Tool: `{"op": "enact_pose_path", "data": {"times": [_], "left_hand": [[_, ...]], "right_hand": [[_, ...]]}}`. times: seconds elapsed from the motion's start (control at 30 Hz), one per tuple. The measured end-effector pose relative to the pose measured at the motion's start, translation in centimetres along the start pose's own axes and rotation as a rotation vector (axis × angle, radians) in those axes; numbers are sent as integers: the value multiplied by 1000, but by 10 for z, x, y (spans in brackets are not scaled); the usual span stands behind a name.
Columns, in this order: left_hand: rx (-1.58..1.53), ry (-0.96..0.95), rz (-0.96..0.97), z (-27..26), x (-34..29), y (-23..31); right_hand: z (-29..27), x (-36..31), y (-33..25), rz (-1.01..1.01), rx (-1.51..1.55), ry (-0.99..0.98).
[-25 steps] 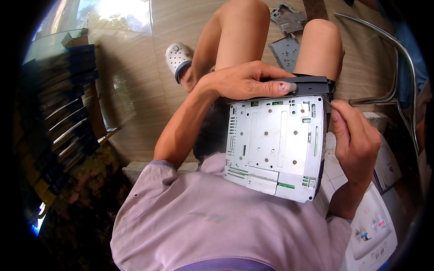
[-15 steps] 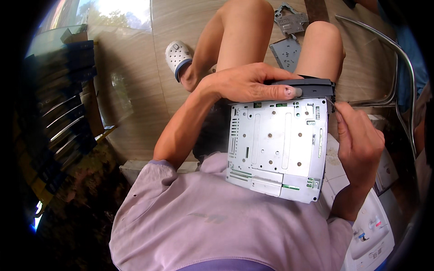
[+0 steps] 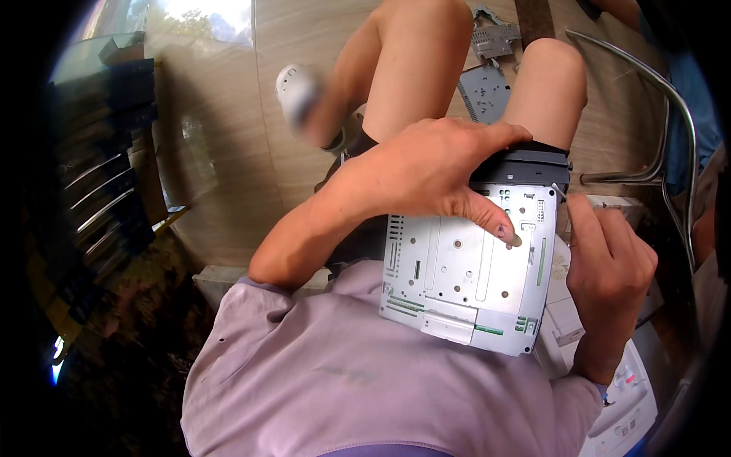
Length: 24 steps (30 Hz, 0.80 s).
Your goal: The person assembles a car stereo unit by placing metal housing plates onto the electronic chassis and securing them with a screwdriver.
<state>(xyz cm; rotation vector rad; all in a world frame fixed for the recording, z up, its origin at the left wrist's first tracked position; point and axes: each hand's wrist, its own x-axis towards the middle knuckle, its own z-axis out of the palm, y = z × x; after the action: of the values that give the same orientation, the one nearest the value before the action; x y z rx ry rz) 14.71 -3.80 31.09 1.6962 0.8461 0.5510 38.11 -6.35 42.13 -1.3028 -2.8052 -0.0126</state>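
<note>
A flat electronic unit with a silver, hole-studded metal case (image 3: 476, 263) rests in my lap against my shirt. Along its far edge runs a dark grey plastic front panel (image 3: 525, 169). My left hand (image 3: 434, 167) grips the unit at that edge, thumb pressed on the metal face and fingers reaching over the panel. At the far right corner my right hand (image 3: 609, 247) is closed on a thin metal tool (image 3: 560, 190). The tool's tip meets the seam between panel and case. Its handle is hidden inside my fist.
Between my knees, a grey metal plate with small dark parts (image 3: 486, 95) and a metal bracket (image 3: 495, 42) lie on the tiled floor. A chair with a bent metal frame (image 3: 689, 129) stands at the right. A white plastic casing (image 3: 628, 396) sits below my right forearm.
My left thumb has slid from the dark panel onto the metal face. The unit has shifted slightly toward me, and my right hand has moved down a little with it. My left foot has moved.
</note>
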Motion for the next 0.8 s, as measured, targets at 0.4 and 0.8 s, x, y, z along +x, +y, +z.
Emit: {"op": "enact_pose_path", "data": {"times": [0.4,0.8], "left_hand": [[14,106,63,21,-5,4],[54,114,42,26,-6,7]], "right_hand": [[-10,-7,-5,81,-21,-110],[1,-23,-6,136,10,-32]]}}
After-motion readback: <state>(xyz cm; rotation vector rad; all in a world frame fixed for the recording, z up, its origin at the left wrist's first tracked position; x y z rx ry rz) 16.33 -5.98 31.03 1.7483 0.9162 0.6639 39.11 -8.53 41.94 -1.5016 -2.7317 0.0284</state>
